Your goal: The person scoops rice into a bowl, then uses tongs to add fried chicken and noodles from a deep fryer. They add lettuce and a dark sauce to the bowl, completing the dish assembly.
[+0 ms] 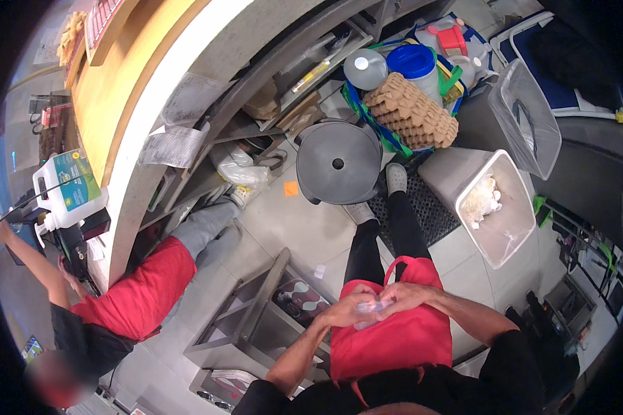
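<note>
My left hand and my right hand meet in front of my red apron. Between them is a small crumpled-looking piece of clear plastic, and the fingers of both hands are closed on it. Whether it is a bag, a wrapper or a cup I cannot make out. My hands partly cover it.
Ahead stands a round grey lidded bin. To its right are egg cartons, a blue-lidded tub and a lined waste bin. A co-worker in a red apron stands left at a counter. Metal shelving is near my left arm.
</note>
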The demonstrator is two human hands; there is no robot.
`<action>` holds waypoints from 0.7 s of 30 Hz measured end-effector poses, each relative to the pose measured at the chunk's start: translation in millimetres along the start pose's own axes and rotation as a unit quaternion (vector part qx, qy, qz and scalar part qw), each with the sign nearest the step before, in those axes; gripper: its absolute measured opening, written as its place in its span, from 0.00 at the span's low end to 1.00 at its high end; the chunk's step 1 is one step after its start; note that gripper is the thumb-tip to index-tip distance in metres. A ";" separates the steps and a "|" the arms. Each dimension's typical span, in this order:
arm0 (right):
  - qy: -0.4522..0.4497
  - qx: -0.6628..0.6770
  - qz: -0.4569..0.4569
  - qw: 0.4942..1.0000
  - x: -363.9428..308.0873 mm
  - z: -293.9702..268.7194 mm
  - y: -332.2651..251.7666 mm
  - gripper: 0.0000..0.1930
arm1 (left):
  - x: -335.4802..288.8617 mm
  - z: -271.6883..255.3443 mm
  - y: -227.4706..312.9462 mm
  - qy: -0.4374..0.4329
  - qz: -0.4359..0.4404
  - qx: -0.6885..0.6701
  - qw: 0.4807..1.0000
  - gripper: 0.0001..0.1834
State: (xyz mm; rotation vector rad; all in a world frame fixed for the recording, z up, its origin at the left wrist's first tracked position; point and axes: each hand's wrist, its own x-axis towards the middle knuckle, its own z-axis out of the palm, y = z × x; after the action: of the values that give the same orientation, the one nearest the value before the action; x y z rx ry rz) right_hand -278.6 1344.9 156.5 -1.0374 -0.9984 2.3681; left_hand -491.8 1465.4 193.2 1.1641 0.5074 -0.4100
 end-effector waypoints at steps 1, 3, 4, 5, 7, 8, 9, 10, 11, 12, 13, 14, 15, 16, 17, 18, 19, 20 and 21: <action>0.039 -0.017 -0.006 0.999 -1.1 2.4 -3.6 0.15 | -1.3 -0.9 3.9 0.014 0.002 -0.011 1.000 0.15; 0.134 0.051 -0.188 0.972 -4.9 3.7 -11.9 0.12 | -4.6 -6.0 12.0 0.053 -0.006 -0.006 0.999 0.21; 0.200 0.018 -0.204 0.958 -8.2 4.7 -16.5 0.11 | -3.0 -8.5 15.7 0.069 -0.036 0.025 0.997 0.24; 0.237 -0.016 -0.217 0.947 -11.7 6.3 -20.4 0.13 | -5.4 -6.6 19.9 0.073 -0.096 0.020 0.993 0.24; 0.246 -0.014 -0.176 0.953 -23.9 8.7 -27.8 0.14 | -1.9 -3.0 26.6 0.078 -0.058 0.002 0.995 0.22; 0.255 -0.015 -0.156 0.954 -32.9 11.0 -32.0 0.15 | 1.8 1.3 30.3 0.094 -0.017 0.016 0.995 0.22; 0.260 -0.064 -0.160 0.950 -39.7 12.2 -33.8 0.15 | 5.9 4.2 32.1 0.101 -0.014 0.060 0.993 0.23; 0.267 -0.110 -0.156 0.945 -45.3 17.9 -37.8 0.15 | 2.9 7.3 35.7 0.113 0.008 0.102 0.988 0.23; 0.268 -0.089 -0.168 0.944 -50.2 20.6 -39.5 0.14 | 2.2 11.9 37.4 0.121 0.018 0.119 0.985 0.23; 0.270 -0.075 -0.177 0.943 -55.0 24.6 -42.1 0.14 | -0.2 17.5 38.8 0.129 0.029 0.137 0.982 0.24; 0.261 -0.058 -0.190 0.945 -57.4 27.8 -43.9 0.14 | -3.6 22.5 38.9 0.139 0.039 0.156 0.977 0.24; 0.266 -0.039 -0.179 0.947 -58.6 29.8 -46.0 0.12 | -5.2 26.7 37.0 0.157 0.052 0.158 0.973 0.24; 0.259 -0.016 -0.170 0.951 -59.3 32.6 -48.6 0.11 | -8.0 32.1 34.6 0.174 0.063 0.160 0.970 0.25; 0.265 0.015 -0.163 0.950 -58.9 33.5 -51.2 0.10 | -11.9 37.3 32.2 0.191 0.074 0.162 0.965 0.26; 0.262 0.069 -0.039 0.962 -57.4 33.3 -54.0 0.11 | -14.8 41.5 29.8 0.194 0.045 0.150 0.968 0.26; 0.268 0.064 -0.039 0.960 -56.7 31.5 -57.1 0.12 | -17.5 45.2 28.0 0.195 0.015 0.138 0.971 0.27; 0.272 0.065 0.000 0.960 -55.8 28.0 -60.2 0.14 | -19.1 48.2 27.3 0.203 -0.001 0.125 0.971 0.28; 0.273 0.059 0.027 0.960 -54.5 23.0 -62.9 0.15 | -19.7 49.9 27.8 0.203 -0.010 0.135 0.970 0.29; 0.297 -0.132 -0.103 0.940 -49.4 16.6 -64.5 0.21 | -19.1 50.5 29.3 0.209 -0.006 0.144 0.967 0.30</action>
State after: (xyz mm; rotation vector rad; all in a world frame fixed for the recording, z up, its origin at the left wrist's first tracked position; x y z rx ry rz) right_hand -255.2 1353.2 235.7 -1.5342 -1.1242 1.6190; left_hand -482.9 1429.0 241.9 1.5408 0.8414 -0.2505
